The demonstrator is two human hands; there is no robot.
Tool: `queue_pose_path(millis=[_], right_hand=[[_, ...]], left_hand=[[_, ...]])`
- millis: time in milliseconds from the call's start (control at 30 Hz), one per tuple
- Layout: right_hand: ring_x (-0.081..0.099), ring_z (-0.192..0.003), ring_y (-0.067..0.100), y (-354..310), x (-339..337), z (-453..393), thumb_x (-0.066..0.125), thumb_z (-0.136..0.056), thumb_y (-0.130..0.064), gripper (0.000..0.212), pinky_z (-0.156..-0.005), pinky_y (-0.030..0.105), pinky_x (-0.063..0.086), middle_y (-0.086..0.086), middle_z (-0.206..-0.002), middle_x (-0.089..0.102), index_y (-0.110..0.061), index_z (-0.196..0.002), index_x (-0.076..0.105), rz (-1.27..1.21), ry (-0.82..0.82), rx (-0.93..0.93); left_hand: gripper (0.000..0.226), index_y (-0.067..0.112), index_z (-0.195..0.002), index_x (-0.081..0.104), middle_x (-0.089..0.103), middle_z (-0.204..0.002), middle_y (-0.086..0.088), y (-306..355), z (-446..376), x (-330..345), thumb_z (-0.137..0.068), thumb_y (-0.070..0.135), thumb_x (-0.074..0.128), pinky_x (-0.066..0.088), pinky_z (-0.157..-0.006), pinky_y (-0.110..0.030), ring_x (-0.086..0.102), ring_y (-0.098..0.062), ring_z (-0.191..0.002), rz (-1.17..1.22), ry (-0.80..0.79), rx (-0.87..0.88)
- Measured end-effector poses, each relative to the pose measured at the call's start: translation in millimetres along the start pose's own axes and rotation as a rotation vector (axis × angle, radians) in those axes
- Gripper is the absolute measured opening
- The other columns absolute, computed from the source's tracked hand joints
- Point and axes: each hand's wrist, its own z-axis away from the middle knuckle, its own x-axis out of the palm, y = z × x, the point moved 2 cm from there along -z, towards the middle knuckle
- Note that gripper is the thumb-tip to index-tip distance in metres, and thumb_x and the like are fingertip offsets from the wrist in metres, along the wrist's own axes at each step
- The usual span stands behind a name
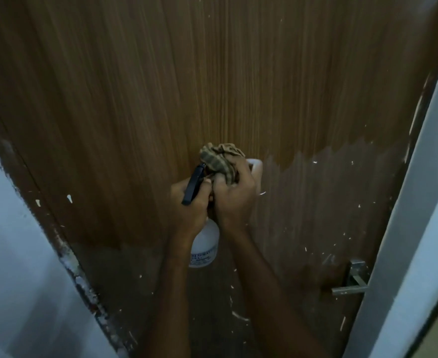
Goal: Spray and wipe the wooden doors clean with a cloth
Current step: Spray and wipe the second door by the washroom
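Here the wooden door (212, 86) fills nearly everything in front of me, its grain running top to bottom, with a darker band across the lower part and small white flecks scattered over it, thickest low down and toward the right edge. On the right a pale door frame (419, 202) runs down the view, and a metal lever handle (352, 282) sticks out low on that side. To the left is a pale wall (11, 254) with a chipped, rough edge where it meets the wood.

My left hand (189, 202) grips the neck of a white spray bottle (205, 244), fingers curled just under its black trigger (193, 186), the bottle body hanging below my wrist. My right hand (234, 195) is clenched round a bunched checked cloth (217, 157), held right against the sprayer head, in front of the door's middle. Whether the cloth actually touches the wood I cannot tell from this angle.

I judge I'm between steps: gathering the cloth into a pad beside the nozzle, ready for another pass. Next I'd need to pull my hands apart, aim the nozzle at the flecked lower panel, squeeze the trigger, then press the cloth flat and wipe along the grain.
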Motion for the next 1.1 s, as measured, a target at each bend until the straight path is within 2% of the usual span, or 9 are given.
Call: queue_pose_path(millis=[133, 267, 367, 467, 600, 767, 833, 933, 1100], right_hand=[[0.058, -0.091, 0.011, 29.4, -20.1, 20.4, 0.068, -0.080, -0.003, 0.026, -0.070, 0.028, 0.054, -0.003, -0.115, 0.053, -0.014, -0.104, 0.069, 0.087, -0.080, -0.050], [0.056, -0.089, 0.012, 72.7, -50.1, 62.1, 0.067, -0.075, -0.001, 0.028, -0.068, 0.035, 0.054, 0.002, -0.109, 0.054, -0.009, -0.102, 0.069, 0.133, -0.093, -0.015], [0.056, -0.090, 0.012, 50.5, -49.3, 28.9, 0.065, -0.077, -0.005, 0.028, -0.071, 0.036, 0.055, -0.004, -0.109, 0.051, -0.014, -0.104, 0.068, 0.081, -0.109, 0.032], [0.056, -0.090, 0.010, 20.4, -39.9, -21.7, 0.068, -0.076, -0.003, 0.029, -0.073, 0.031, 0.056, -0.005, -0.107, 0.051, -0.012, -0.103, 0.071, 0.040, -0.034, -0.022], [0.058, -0.093, 0.010, 44.0, -47.2, -8.3, 0.069, -0.076, 0.002, 0.034, -0.074, 0.021, 0.053, 0.000, -0.114, 0.055, -0.012, -0.108, 0.073, 0.114, -0.050, -0.106], [0.056, -0.096, 0.011, 94.2, -85.0, 39.1, 0.075, -0.074, 0.008, 0.035, -0.075, 0.023, 0.053, 0.006, -0.115, 0.056, -0.006, -0.106, 0.071, 0.181, -0.111, -0.047], [0.055, -0.095, 0.009, 76.6, -81.1, 9.1, 0.073, -0.077, 0.004, 0.031, -0.074, 0.022, 0.053, 0.003, -0.114, 0.054, -0.009, -0.105, 0.069, 0.155, -0.074, -0.024], [0.054, -0.098, 0.010, 44.6, -72.2, -49.5, 0.068, -0.079, 0.000, 0.030, -0.078, 0.014, 0.049, 0.005, -0.114, 0.054, -0.010, -0.108, 0.071, 0.102, 0.013, -0.085], [0.055, -0.104, 0.007, 83.5, -95.1, -25.5, 0.072, -0.080, 0.006, 0.034, -0.081, 0.015, 0.051, 0.009, -0.122, 0.055, -0.008, -0.111, 0.072, 0.184, -0.052, -0.184]], left_hand=[[0.035, 0.008, -0.068, 0.064, 0.056, -0.051, -0.007, 4.1, 0.5, 9.0, -0.101, 0.016, 0.064, 0.040, -0.044, -0.034, 0.050, -0.021, -0.041, 0.038, -0.003, -0.050], [0.033, -0.007, -0.074, 0.062, 0.055, -0.057, -0.021, 4.0, 6.8, 18.7, -0.103, 0.009, 0.060, 0.037, -0.042, -0.029, 0.046, -0.023, -0.040, 0.056, -0.043, -0.060], [0.032, -0.009, -0.075, 0.062, 0.055, -0.058, -0.025, 5.2, 10.3, 27.0, -0.102, 0.008, 0.061, 0.036, -0.041, -0.028, 0.045, -0.023, -0.040, 0.048, -0.048, -0.083], [0.036, -0.011, -0.074, 0.055, 0.050, -0.051, -0.012, 5.6, 10.2, 34.1, -0.103, 0.009, 0.062, 0.036, -0.041, -0.031, 0.045, -0.024, -0.040, 0.033, -0.047, -0.095], [0.035, -0.005, -0.071, 0.059, 0.055, -0.055, -0.016, 3.9, 12.0, 42.8, -0.103, 0.009, 0.062, 0.038, -0.042, -0.032, 0.048, -0.024, -0.040, 0.031, -0.044, -0.082], [0.030, -0.006, -0.078, 0.063, 0.059, -0.067, -0.031, 2.2, 18.8, 52.4, -0.103, 0.010, 0.061, 0.037, -0.043, -0.027, 0.047, -0.022, -0.040, 0.059, -0.079, -0.088], [0.032, -0.004, -0.075, 0.063, 0.059, -0.062, -0.024, 1.7, 20.1, 58.3, -0.103, 0.010, 0.061, 0.036, -0.043, -0.027, 0.047, -0.021, -0.040, 0.048, -0.088, -0.102], [0.035, 0.004, -0.068, 0.062, 0.056, -0.051, -0.003, 3.0, 20.4, 66.3, -0.103, 0.008, 0.061, 0.036, -0.041, -0.026, 0.047, -0.017, -0.039, 0.039, -0.097, -0.123], [0.035, 0.000, -0.070, 0.062, 0.056, -0.058, -0.014, 4.7, 18.7, 73.8, -0.104, 0.008, 0.060, 0.035, -0.041, -0.026, 0.046, -0.018, -0.039, 0.038, -0.111, -0.113]])
